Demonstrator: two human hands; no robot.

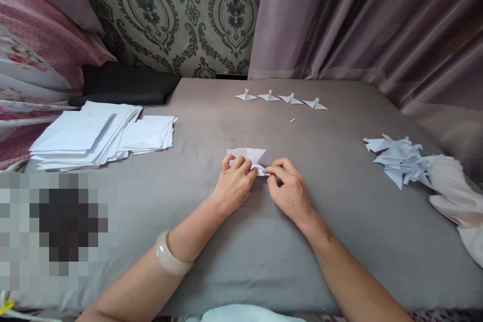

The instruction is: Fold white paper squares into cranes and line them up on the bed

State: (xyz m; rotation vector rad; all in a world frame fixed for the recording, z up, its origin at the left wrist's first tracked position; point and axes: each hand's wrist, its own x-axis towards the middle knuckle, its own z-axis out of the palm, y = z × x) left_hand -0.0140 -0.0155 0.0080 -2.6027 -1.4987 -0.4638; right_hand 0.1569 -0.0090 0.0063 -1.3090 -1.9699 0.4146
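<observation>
A partly folded sheet of white paper [249,153] lies on the grey cloth in the middle, between my hands. My left hand [236,181] rests over its near left part, fingers curled and pressing it down. At the right corner of the paper, my right hand [290,186] pinches the edge between thumb and forefinger. My left palm and fingers cover much of the lower folds. Beyond the hands, several folded paper cranes [269,95] stand in a row at the far side.
White paper sheets [75,131] are stacked on the left, beside a smaller stack of paper squares [149,133]. A heap of folded paper cranes [403,158] lies at right, against a bunched white cloth [453,186]. A black folded item [128,83] sits behind the stacks. Curtains [339,20] border the surface.
</observation>
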